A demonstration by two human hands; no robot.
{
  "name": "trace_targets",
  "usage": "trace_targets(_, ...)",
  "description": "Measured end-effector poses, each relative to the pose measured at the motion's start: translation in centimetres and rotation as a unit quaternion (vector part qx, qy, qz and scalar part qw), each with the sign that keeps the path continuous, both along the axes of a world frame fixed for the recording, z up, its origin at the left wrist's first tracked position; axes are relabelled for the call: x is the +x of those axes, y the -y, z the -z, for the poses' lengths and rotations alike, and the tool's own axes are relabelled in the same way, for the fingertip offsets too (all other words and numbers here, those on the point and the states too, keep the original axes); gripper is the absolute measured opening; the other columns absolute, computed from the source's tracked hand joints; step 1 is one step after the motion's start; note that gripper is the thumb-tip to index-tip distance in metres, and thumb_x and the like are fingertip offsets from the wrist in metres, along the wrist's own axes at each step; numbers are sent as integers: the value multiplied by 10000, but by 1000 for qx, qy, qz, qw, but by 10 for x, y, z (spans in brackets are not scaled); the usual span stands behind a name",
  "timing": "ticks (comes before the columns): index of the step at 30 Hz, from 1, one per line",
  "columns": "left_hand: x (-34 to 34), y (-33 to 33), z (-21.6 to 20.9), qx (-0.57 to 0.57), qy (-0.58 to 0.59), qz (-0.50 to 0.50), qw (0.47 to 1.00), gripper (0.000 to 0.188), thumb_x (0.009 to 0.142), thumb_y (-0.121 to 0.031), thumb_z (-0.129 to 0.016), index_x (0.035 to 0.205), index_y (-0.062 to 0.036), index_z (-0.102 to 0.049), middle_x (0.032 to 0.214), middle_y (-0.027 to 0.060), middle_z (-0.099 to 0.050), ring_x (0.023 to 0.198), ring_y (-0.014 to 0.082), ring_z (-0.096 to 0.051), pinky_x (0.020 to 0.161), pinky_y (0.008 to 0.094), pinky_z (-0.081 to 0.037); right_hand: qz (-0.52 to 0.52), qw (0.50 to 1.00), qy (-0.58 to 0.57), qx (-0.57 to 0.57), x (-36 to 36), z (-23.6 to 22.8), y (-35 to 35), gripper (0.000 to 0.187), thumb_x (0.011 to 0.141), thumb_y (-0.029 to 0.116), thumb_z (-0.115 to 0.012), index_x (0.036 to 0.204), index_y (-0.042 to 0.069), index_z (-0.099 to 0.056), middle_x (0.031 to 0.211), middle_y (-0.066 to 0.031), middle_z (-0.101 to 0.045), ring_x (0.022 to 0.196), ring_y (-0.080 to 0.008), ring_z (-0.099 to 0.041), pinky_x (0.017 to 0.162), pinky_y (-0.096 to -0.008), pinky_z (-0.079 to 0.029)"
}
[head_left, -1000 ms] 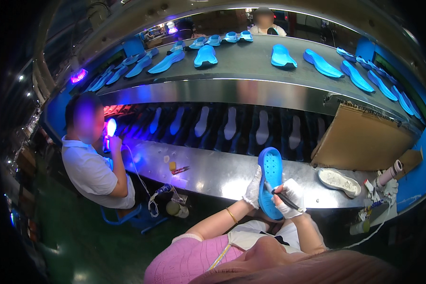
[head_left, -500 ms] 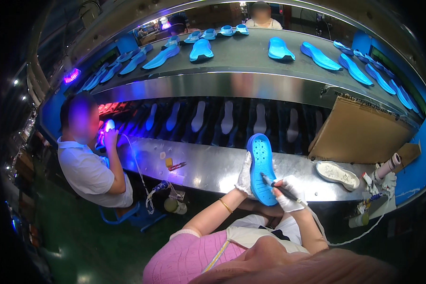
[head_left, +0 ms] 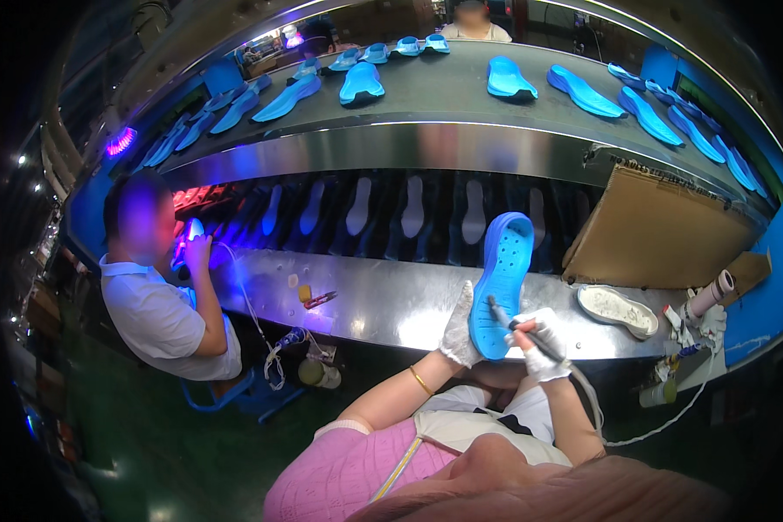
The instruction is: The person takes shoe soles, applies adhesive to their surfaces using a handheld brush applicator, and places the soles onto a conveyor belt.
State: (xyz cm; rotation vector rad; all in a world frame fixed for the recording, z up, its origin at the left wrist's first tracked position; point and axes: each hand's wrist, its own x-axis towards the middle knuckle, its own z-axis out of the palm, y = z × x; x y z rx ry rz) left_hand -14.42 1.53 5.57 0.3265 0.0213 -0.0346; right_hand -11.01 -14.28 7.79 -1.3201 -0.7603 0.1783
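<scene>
A blue shoe sole point(head_left: 507, 261) with rows of holes in its upper part stands tilted upward in front of me, above the metal bench edge. My left hand point(head_left: 461, 331), in a pale glove, grips its left side near the lower end. In my right hand point(head_left: 544, 350), also gloved with bare fingertips, is a black-handled brush point(head_left: 501, 313) joined to a white hose. The brush tip touches or nearly touches the sole's inner face, around its middle. Part of my left hand's fingers is hidden behind the sole.
Blue soles point(head_left: 361, 83) travel or lie on the dark upper belt point(head_left: 444, 91). Below are grey shoe-shaped pieces point(head_left: 413, 204). A cardboard sheet point(head_left: 639, 230), white-filled sole point(head_left: 618, 311) and pink tube point(head_left: 712, 294) occupy the right. A co-worker point(head_left: 161, 304) sits left by the steel bench point(head_left: 391, 304).
The blue sole has moved up and slightly right, now leaning more to the right. My right hand and the brush have shifted slightly up and right along its inner face.
</scene>
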Motion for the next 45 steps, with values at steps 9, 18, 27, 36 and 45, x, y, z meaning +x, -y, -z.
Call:
trace_targets(9, 6, -4, -26, -34, 94, -3, 995, 868, 798, -630, -516, 1370, -16, -293, 1353, 157, -403, 1224, 293, -418, 1074, 418, -292, 22, 994, -96, -43, 0, 13, -4, 66, 850, 40, -603, 913, 38, -584, 872, -49, -608, 756, -114, -581, 705, -241, -472)
trace_targets(18, 19, -13, -27, -41, 93, -16, 995, 890, 745, -643, -562, 1360, -43, -332, 1348, 184, -388, 1230, 326, -402, 1078, 471, -291, -37, 979, -200, -7, 6, 5, -5, 113, 821, 12, -630, 931, 31, -608, 926, -67, -619, 813, -129, -592, 769, -269, -499)
trace_targets(27, 24, -29, -31, 8, 96, 37, 995, 867, 777, -657, -490, 1368, -45, -329, 1340, 216, -397, 1209, 350, -434, 1035, 485, -352, -82, 988, -86, -100, 9, -17, -1, 91, 843, 27, -609, 930, 26, -585, 945, -45, -595, 846, -131, -569, 767, -260, -496)
trace_targets(36, 30, -45, -46, -10, 106, 57, 993, 791, 824, -632, -436, 1350, -45, -369, 1312, 245, -422, 1209, 383, -429, 1031, 502, -350, -169, 961, -210, -56, -1, -21, 5, 135, 819, -38, -602, 931, 15, -550, 893, -75, -587, 838, -164, -597, 798, -367, -555)
trace_targets(45, 44, -63, -38, 66, 43, 130, 988, 666, 903, -521, -393, 1267, 34, -435, 1195, 241, -526, 1051, 340, -574, 889, 442, -496, -81, 976, 166, -115, 14, -28, -15, 149, 689, -41, -658, 795, 41, -593, 926, -112, -607, 874, -208, -589, 789, -303, -460)
